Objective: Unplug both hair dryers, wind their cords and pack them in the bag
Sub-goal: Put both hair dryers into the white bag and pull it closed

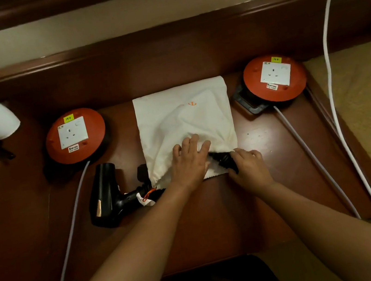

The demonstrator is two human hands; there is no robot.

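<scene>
Now I see my left hand [189, 161] spread flat on the white bag [183, 118] mid-tabletop, my right hand [248, 166] gripping a black hair dryer [222, 158] at its mouth; another hair dryer [108, 196] lies left of it.

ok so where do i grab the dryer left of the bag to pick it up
Grip the handle of the dryer, coming down from above with the left hand. The handle lies flat and points right toward the bag, slimmer than the barrel. Its cord bundle sits at the handle's end, so close near the barrel.
</scene>
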